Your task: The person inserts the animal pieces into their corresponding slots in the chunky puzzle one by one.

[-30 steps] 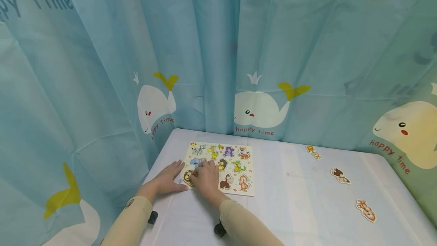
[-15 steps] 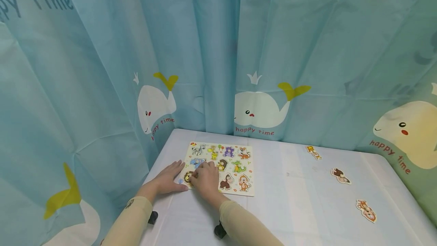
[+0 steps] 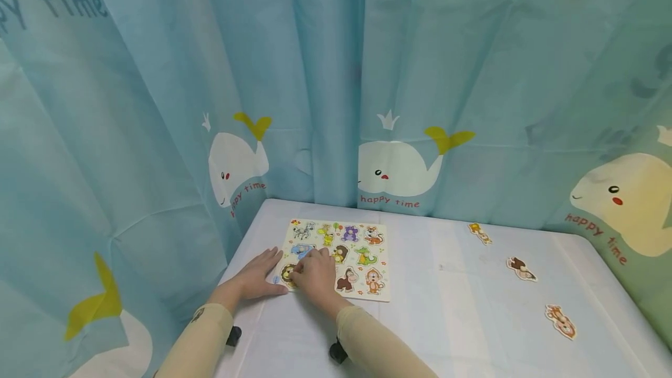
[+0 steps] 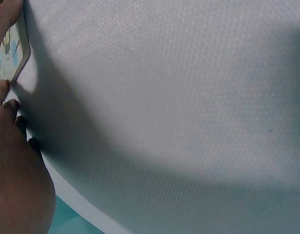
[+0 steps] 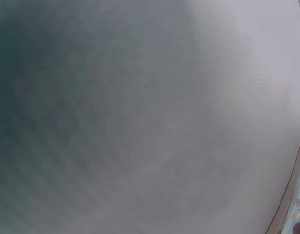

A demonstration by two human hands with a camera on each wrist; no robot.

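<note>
A pale puzzle board [image 3: 385,261] with cartoon animals lies on the table in the head view. My left hand [image 3: 256,276] rests beside its left edge, fingers spread and thumb near the front corner. In the left wrist view, the left hand [image 4: 15,180] fills the left border, with a corner of the board [image 4: 20,48] beyond. My right hand [image 3: 317,276] is over the board's lower left, fingers curled and fingertips pinching at the lion puzzle piece [image 3: 286,275]. That hand covers part of the lower rows. Only a sliver of it shows in the right wrist view.
Three loose animal pieces lie to the right on the white table [image 3: 446,319]: a yellowish one [image 3: 480,233] at the back, a dark brown one [image 3: 521,269] midway and an orange-brown one [image 3: 560,322] nearer. A blue whale-print curtain [image 3: 315,74] hangs behind and at the left.
The head view has shifted slightly. Both hands stay in the same places, the right fingertips still at the lion puzzle piece.
</note>
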